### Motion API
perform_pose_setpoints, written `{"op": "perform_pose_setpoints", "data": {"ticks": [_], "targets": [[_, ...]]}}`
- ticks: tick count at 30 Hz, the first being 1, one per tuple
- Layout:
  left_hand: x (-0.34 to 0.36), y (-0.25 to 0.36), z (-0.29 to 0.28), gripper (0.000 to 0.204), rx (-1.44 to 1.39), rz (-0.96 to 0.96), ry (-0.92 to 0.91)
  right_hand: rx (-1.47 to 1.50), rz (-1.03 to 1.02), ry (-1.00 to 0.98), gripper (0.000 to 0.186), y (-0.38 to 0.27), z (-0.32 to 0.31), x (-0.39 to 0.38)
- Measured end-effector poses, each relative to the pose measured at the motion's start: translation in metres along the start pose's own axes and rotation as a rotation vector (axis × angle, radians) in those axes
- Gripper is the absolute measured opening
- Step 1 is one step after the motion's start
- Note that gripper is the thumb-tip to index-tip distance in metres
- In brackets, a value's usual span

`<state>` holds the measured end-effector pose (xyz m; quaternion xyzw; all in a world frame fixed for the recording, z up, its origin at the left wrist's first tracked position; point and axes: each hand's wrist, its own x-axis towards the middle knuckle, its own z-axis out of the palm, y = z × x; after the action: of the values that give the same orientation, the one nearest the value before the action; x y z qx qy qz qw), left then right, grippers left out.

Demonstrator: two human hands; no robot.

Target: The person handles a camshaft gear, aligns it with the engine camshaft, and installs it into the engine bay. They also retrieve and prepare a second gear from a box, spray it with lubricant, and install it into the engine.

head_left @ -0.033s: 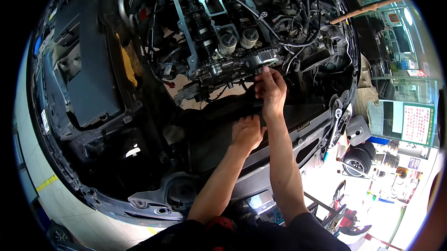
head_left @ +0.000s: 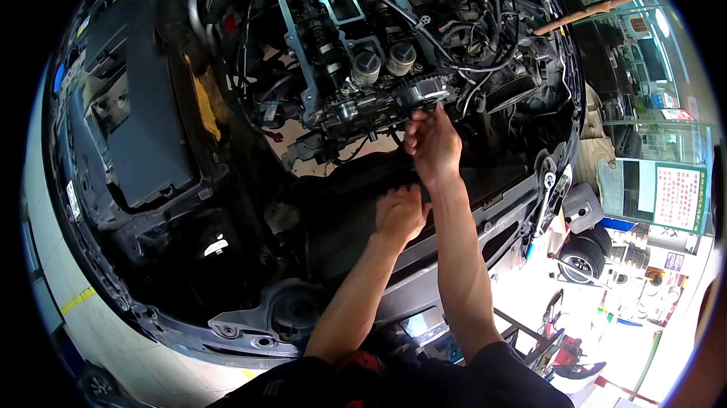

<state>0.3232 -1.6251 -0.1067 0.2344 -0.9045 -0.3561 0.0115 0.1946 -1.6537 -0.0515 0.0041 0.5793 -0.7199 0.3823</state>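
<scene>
My right hand (head_left: 437,147) reaches up to a toothed metal wheel (head_left: 422,91) on the front end of the open engine (head_left: 337,52). Its fingers are curled, with the fingertips at the wheel's lower edge; whatever lies between them is too small to make out. Lower and to the left, my left hand (head_left: 401,211) rests over the black panel (head_left: 344,238) behind the car's front crossmember. Its fingers bend down and their tips are hidden. Two round metal caps (head_left: 366,69) stand on the engine just above the wheel.
Black hoses and wiring (head_left: 485,37) crowd the engine's right side. A ratchet wrench (head_left: 547,185) lies on the right part of the front frame. A dark cover (head_left: 151,143) fills the bay's left side. Beyond the car, tyres (head_left: 583,256) stand on the floor at right.
My right hand has turned slightly at the wrist and shifted a little left, its fingertips still by the toothed wheel. My left hand stays in place.
</scene>
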Motion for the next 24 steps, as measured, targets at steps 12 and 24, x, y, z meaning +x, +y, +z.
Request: {"op": "perform_pose_setpoints", "data": {"ticks": [12,24], "targets": [[0.004,-0.012,0.023,0.033,0.036,0.018,-0.006,-0.213,-0.114,0.223,0.044,-0.006,0.027,-0.02],[0.003,-0.016,0.025,0.022,0.132,0.049,0.052,-0.184,-0.031,0.076,0.043,-0.007,0.011,-0.007]]}}
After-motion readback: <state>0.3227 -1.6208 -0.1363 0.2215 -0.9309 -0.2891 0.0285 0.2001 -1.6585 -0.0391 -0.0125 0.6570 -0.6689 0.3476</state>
